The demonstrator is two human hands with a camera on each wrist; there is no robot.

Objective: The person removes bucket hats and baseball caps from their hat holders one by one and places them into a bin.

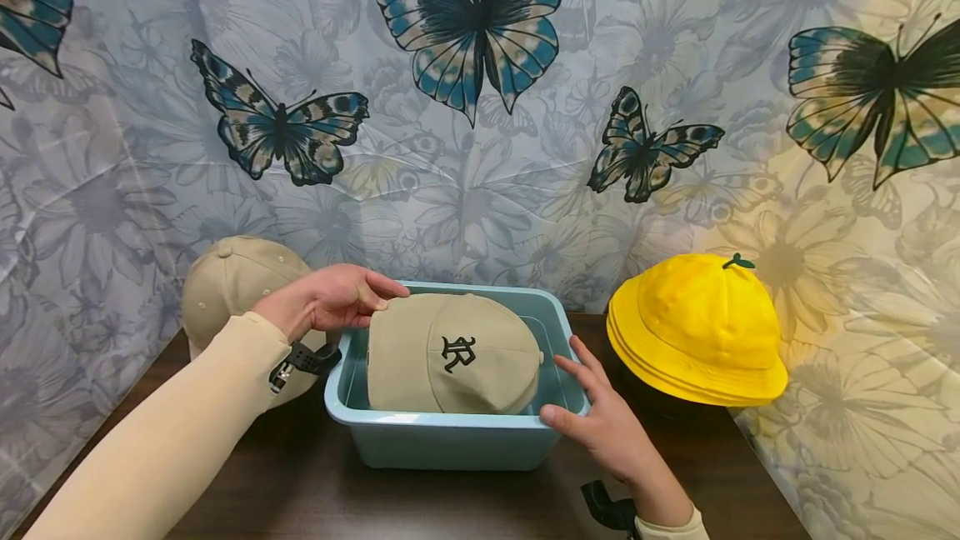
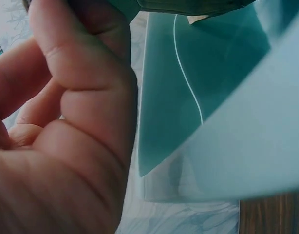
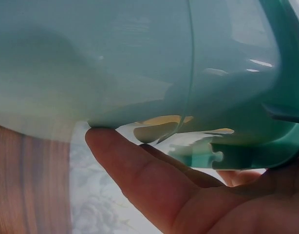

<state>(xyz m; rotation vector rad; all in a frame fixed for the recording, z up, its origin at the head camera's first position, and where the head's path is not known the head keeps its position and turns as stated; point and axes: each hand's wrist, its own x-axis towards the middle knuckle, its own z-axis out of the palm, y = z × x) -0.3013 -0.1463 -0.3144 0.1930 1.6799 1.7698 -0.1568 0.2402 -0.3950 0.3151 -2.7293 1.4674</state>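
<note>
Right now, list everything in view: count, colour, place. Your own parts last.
Basin: one, light blue, mid-table
R cap: one, beige with black letter, in the basin
Plain cap: one visible, beige, left of the basin, partly behind the left arm
Yellow hat: one or a nested stack, cannot tell; right of the basin
Sprout: one, green, atop the yellow hat
Table: one, dark brown, underneath
Backdrop: blue-grey floral, five butterflies, behind
Straps: two, black, one per wrist
Sleeves: two, cream, on both arms
Left hand: one, bare, gripping the R cap's brim
Right hand: one, bare, at the basin's right rim
</note>
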